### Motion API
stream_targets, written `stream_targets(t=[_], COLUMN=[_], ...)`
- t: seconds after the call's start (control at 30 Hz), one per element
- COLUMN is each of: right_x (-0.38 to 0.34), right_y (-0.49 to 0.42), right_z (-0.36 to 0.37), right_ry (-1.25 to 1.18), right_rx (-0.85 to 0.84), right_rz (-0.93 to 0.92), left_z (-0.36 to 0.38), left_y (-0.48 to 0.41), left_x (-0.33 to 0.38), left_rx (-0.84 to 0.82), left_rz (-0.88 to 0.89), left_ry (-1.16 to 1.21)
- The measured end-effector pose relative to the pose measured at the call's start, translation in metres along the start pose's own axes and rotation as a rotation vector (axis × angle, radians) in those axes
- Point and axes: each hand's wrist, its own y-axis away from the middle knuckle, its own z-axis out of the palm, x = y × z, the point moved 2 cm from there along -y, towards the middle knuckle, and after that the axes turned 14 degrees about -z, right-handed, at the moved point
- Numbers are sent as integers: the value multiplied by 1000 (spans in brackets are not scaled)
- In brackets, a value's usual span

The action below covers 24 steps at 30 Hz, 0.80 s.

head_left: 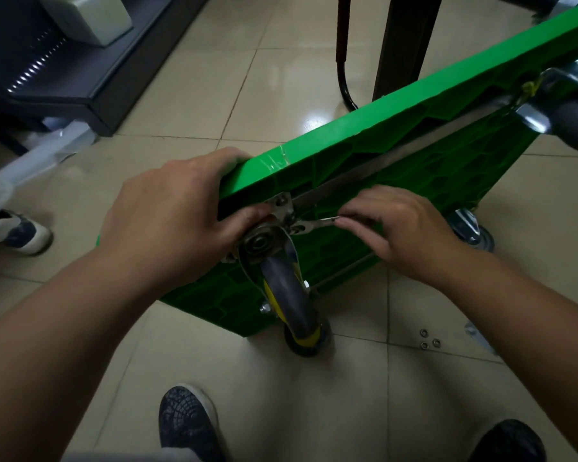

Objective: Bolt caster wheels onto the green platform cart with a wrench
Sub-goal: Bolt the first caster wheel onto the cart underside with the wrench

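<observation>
Beige tile floor (214, 105), green cart (397, 155) tipped on edge. Left hand (177, 218) gripping cart's corner by the caster (287, 288), right hand (401, 228) pinching wrench (317, 223) at caster plate. Loose nuts (429, 340) right of cart.

Floor (187, 111): glossy beige tiles, dark grout lines, light glare near top centre.

Green platform cart (397, 155) stood tilted on edge on floor, ribbed underside facing camera, low corner down on tiles.

Grey caster wheel (294, 308) with yellow hub touched floor at that corner.

Three small nuts (429, 340) lay loose on tile right of wheel, close together.

Metal plate (481, 338), partly hidden, lay just right of nuts.

Two dark shoes (186, 425) at bottom edge; white-and-navy shoe (17, 233) at left.

Dark shelf unit base (90, 95) upper left; dark post (404, 45) and black curved tube (344, 88) stood behind cart.
</observation>
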Motion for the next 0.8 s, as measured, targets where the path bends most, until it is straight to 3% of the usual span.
stream_targets(t=[0.33, 0.53, 0.67, 0.8], right_x=[4, -12, -38, -45], right_y=[-12, -32, -39, -43], right_z=[5, -16, -25, -31], right_ry=[117, 303, 353, 374], right_rx=[16, -191, -440, -593], right_rz=[-81, -130, 4, -11], left_z=[0, 2, 1, 1], left_y=[2, 0, 3, 6], left_x=[2, 2, 3, 6], left_rx=[15, 19, 41, 64], left_rz=[2, -3, -8, 6], left_ry=[-8, -10, -13, -9])
